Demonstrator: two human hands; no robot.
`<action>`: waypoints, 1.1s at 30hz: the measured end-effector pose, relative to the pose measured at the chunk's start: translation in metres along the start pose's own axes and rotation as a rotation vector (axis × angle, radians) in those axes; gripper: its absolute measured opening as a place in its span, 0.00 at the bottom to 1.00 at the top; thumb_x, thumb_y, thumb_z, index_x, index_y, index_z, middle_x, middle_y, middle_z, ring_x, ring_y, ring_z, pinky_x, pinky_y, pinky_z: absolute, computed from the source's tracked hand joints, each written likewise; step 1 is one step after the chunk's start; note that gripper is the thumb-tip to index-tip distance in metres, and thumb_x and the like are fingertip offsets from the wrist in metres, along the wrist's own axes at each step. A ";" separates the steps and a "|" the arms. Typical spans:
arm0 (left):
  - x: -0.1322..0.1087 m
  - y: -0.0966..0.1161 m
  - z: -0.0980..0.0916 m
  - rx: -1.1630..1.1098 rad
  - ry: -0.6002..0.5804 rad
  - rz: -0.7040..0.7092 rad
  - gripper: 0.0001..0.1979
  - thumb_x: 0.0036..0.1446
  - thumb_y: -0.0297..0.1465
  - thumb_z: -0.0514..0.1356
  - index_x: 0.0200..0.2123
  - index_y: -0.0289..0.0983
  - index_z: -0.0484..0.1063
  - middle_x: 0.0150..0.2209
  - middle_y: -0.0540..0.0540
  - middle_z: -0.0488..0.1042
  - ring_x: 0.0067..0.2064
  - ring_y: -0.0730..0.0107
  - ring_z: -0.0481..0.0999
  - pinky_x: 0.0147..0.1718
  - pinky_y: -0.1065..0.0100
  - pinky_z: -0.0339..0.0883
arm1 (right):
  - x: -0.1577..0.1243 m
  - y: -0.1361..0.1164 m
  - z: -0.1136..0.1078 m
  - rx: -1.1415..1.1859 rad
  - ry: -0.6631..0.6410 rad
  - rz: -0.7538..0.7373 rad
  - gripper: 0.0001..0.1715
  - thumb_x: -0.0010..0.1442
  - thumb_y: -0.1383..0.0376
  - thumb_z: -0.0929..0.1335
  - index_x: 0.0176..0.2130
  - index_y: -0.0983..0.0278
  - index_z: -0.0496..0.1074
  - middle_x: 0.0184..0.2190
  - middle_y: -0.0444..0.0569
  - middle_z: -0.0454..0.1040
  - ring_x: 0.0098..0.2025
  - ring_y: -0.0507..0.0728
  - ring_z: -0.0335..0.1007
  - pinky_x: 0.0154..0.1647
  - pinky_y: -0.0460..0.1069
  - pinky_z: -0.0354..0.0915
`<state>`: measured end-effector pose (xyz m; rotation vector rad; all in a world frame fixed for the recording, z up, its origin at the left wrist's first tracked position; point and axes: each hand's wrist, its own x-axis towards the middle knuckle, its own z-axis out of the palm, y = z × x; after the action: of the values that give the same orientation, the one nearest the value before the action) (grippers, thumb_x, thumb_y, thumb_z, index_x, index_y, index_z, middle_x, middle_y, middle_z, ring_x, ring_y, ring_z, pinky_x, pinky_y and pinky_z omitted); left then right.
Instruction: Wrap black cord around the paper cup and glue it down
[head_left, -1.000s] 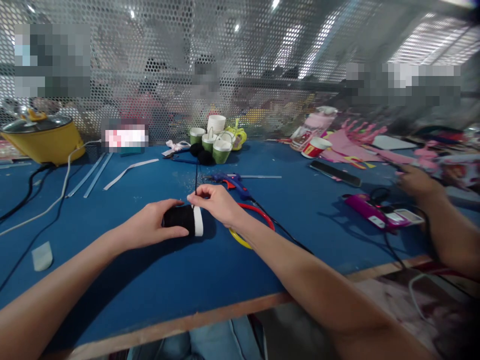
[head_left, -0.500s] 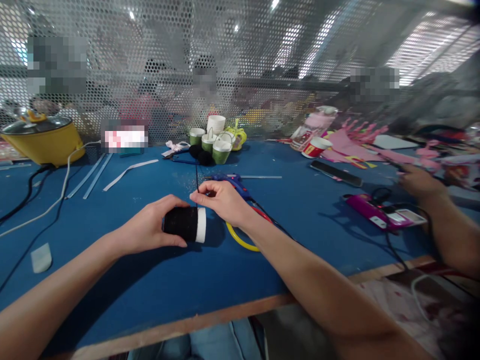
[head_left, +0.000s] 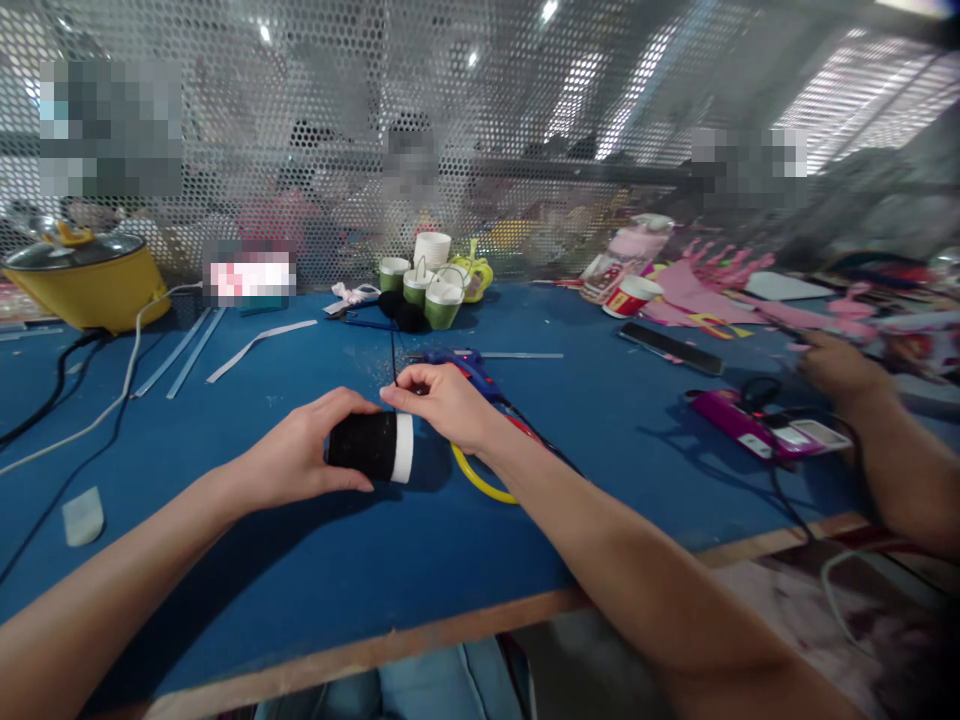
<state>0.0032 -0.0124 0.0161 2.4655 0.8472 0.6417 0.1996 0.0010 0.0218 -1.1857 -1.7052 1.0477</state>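
Observation:
My left hand [head_left: 296,450] grips a paper cup [head_left: 361,447] from its left end, thumb below and fingers above. The cup lies on its side, wrapped in black yarn except for a white band [head_left: 403,448] at the right end. Just above that band, my right hand [head_left: 442,400] pinches a strand of black yarn [head_left: 393,352] between thumb and fingers. The strand runs back toward two black yarn balls [head_left: 409,317]. Beneath and behind my right wrist are a blue glue gun [head_left: 480,375] and a yellow ring [head_left: 484,482], both partly covered.
Green-wrapped cups [head_left: 444,306] stand at the back by a perforated metal screen [head_left: 315,150]. A yellow electric pot [head_left: 90,285] with cables is at the far left. At right lie a dark flat bar [head_left: 670,347] and a purple device [head_left: 731,420], near another person's hand [head_left: 844,370].

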 end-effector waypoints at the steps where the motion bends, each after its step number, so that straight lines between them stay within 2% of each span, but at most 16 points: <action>1: 0.000 0.000 0.000 0.002 -0.001 0.005 0.25 0.46 0.37 0.65 0.46 0.38 0.62 0.45 0.43 0.68 0.47 0.58 0.69 0.43 0.61 0.64 | 0.001 0.000 0.000 0.011 -0.005 0.023 0.20 0.44 0.53 0.70 0.20 0.65 0.63 0.18 0.38 0.58 0.22 0.47 0.50 0.24 0.46 0.49; 7: 0.001 0.006 -0.001 -0.002 -0.038 0.004 0.25 0.47 0.36 0.64 0.47 0.39 0.60 0.45 0.43 0.68 0.46 0.59 0.69 0.44 0.60 0.65 | 0.008 0.004 -0.002 -0.002 -0.071 0.073 0.19 0.43 0.53 0.70 0.20 0.65 0.64 0.18 0.38 0.60 0.22 0.47 0.52 0.24 0.46 0.49; 14: 0.000 0.008 0.003 -0.018 -0.104 0.047 0.34 0.46 0.34 0.65 0.56 0.41 0.55 0.53 0.40 0.62 0.55 0.54 0.62 0.51 0.56 0.59 | 0.024 -0.002 0.002 -0.074 -0.184 0.039 0.16 0.46 0.54 0.69 0.21 0.65 0.68 0.18 0.40 0.64 0.22 0.48 0.57 0.25 0.46 0.54; 18: 0.000 0.008 0.004 -0.028 -0.124 0.030 0.31 0.45 0.35 0.65 0.52 0.40 0.60 0.50 0.41 0.65 0.52 0.54 0.65 0.49 0.56 0.62 | 0.037 -0.003 0.007 -0.185 -0.217 0.026 0.16 0.49 0.55 0.68 0.21 0.65 0.67 0.16 0.40 0.64 0.20 0.48 0.57 0.22 0.45 0.54; 21: 0.001 0.008 0.003 -0.024 -0.103 0.013 0.29 0.44 0.36 0.66 0.50 0.40 0.61 0.48 0.42 0.66 0.49 0.56 0.67 0.47 0.57 0.63 | 0.047 -0.001 0.006 -0.380 -0.204 0.043 0.17 0.53 0.56 0.66 0.20 0.65 0.66 0.17 0.43 0.67 0.17 0.47 0.58 0.21 0.45 0.54; 24: 0.000 0.007 0.001 -0.019 -0.087 0.010 0.29 0.44 0.37 0.66 0.49 0.38 0.61 0.46 0.42 0.67 0.47 0.58 0.69 0.45 0.59 0.64 | 0.051 -0.003 -0.012 -0.628 -0.109 0.032 0.21 0.56 0.56 0.63 0.19 0.65 0.65 0.18 0.46 0.69 0.17 0.49 0.61 0.22 0.46 0.55; 26: 0.000 0.007 -0.001 -0.021 -0.066 -0.003 0.29 0.44 0.37 0.66 0.48 0.38 0.61 0.46 0.42 0.67 0.46 0.59 0.69 0.44 0.60 0.64 | 0.049 -0.006 -0.031 -0.754 -0.006 0.022 0.20 0.58 0.56 0.61 0.22 0.65 0.67 0.20 0.48 0.72 0.19 0.50 0.64 0.24 0.46 0.55; 28: 0.001 0.006 -0.002 -0.019 -0.043 -0.027 0.28 0.43 0.38 0.66 0.47 0.38 0.62 0.45 0.42 0.67 0.45 0.58 0.70 0.43 0.60 0.65 | 0.042 -0.007 -0.051 -0.898 0.107 0.101 0.18 0.59 0.57 0.61 0.26 0.64 0.70 0.23 0.48 0.73 0.24 0.52 0.67 0.26 0.46 0.56; 30: 0.001 0.005 -0.003 -0.015 -0.029 -0.051 0.28 0.42 0.38 0.66 0.47 0.38 0.62 0.45 0.43 0.67 0.45 0.58 0.70 0.43 0.60 0.65 | 0.032 -0.004 -0.066 -0.960 0.135 0.164 0.15 0.57 0.58 0.62 0.26 0.64 0.71 0.25 0.50 0.74 0.27 0.54 0.68 0.27 0.46 0.57; 33: 0.002 0.004 -0.002 -0.003 -0.019 -0.077 0.28 0.42 0.38 0.66 0.47 0.39 0.62 0.44 0.43 0.68 0.45 0.58 0.70 0.43 0.58 0.65 | 0.022 0.009 -0.075 -1.018 0.119 0.236 0.12 0.53 0.59 0.66 0.30 0.65 0.73 0.31 0.53 0.75 0.34 0.58 0.70 0.32 0.48 0.59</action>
<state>0.0051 -0.0130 0.0206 2.4197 0.9287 0.5904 0.2661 0.0380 0.0422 -2.0512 -2.0827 0.1433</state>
